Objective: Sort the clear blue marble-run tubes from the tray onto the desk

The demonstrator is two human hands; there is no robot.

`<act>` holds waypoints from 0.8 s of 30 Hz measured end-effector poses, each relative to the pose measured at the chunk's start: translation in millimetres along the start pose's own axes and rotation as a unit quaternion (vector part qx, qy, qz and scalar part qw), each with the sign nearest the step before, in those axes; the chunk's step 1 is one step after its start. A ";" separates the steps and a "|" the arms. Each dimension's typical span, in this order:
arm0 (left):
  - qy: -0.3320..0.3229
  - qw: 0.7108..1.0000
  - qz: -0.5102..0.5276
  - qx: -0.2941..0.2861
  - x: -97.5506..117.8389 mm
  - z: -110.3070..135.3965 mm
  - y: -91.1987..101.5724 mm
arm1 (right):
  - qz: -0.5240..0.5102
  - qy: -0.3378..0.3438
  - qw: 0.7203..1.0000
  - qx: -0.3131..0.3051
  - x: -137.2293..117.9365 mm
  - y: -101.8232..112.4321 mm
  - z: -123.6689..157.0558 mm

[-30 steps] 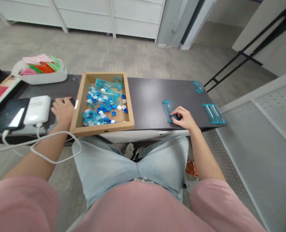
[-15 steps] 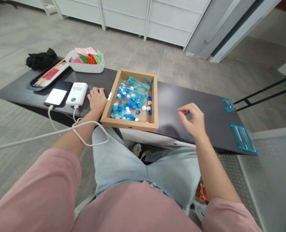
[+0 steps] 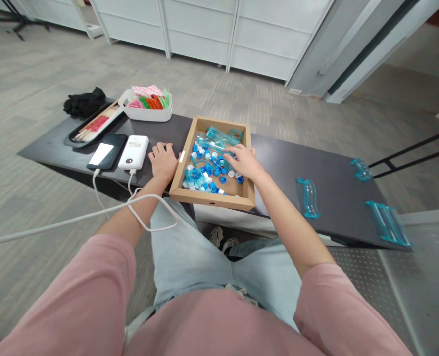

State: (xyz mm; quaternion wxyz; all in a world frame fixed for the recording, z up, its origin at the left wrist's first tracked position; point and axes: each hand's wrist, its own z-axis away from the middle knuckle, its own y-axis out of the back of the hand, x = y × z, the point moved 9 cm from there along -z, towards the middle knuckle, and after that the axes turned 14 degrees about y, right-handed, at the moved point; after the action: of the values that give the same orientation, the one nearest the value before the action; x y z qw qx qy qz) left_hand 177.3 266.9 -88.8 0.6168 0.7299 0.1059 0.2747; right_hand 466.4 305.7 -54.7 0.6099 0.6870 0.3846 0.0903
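Cardboard tray: the cardboard tray (image 3: 212, 200) sits on the dark worktop (image 3: 278, 153), which runs out to both sides of it.
Left hand: the person's left hand (image 3: 163, 160) lies palm down on the worktop just left of the cardboard tray, fingers a little spread and holding nothing; whether its thumb side touches the tray wall cannot be told.
Right hand: the right hand (image 3: 244, 160) reaches in over the cardboard tray's right wall, fingers bent down at the clear blue parts; whether they are clamped on one cannot be told. The two hands are apart.
Clear blue parts: the clear blue parts (image 3: 219, 134) lie heaped inside the cardboard tray, towards its far end and its near left corner.
Caps: small blue and white caps (image 3: 216, 171) are scattered among them in the cardboard tray.
Laid-out parts: right of the cardboard tray, apart from it, lies one curved blue piece (image 3: 310, 199); well to the right are a blue group (image 3: 389, 223) set side by side and another arched piece (image 3: 361, 169) beyond it.
Electronics: left of the cardboard tray, past the left hand, a white power bank (image 3: 133, 152) lies beside a dark phone (image 3: 108, 151), cables plugged into both.
Containers: farther left of the cardboard tray stand a white basket (image 3: 148, 115) of coloured items and a black dish (image 3: 75, 145) holding sticks.
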 end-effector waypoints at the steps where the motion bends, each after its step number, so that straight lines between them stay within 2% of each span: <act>1: -0.002 1.000 -0.001 0.003 0.2 0.2 -0.2 | -0.025 -0.007 1.000 0.015 3.0 2.4 0.2; 6: -0.009 1.000 -0.005 0.012 0.6 0.8 0.4 | -0.166 -0.026 0.982 0.086 23.5 6.8 -0.8; 10: -0.007 1.000 -0.004 0.006 1.7 2.2 2.7 | -0.280 -0.056 0.950 0.128 39.0 0.2 2.9; 14: -0.001 1.000 -0.010 0.003 1.1 1.4 3.3 | -0.366 -0.047 0.914 0.168 39.2 4.3 9.8; 18: -0.002 1.000 -0.022 0.004 -0.7 -1.9 -0.7 | -0.444 -0.030 0.872 0.202 33.5 18.3 21.8; 24: -0.002 1.000 -0.028 0.009 -2.6 -4.4 -3.1 | -0.586 -0.091 0.776 0.215 31.6 21.1 44.2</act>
State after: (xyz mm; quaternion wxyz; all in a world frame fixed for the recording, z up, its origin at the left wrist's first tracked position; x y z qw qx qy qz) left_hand 173.4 270.0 -92.1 0.6179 0.7326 0.1275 0.2555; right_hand 523.2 292.8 -57.0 0.4138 0.4468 0.6648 -0.4326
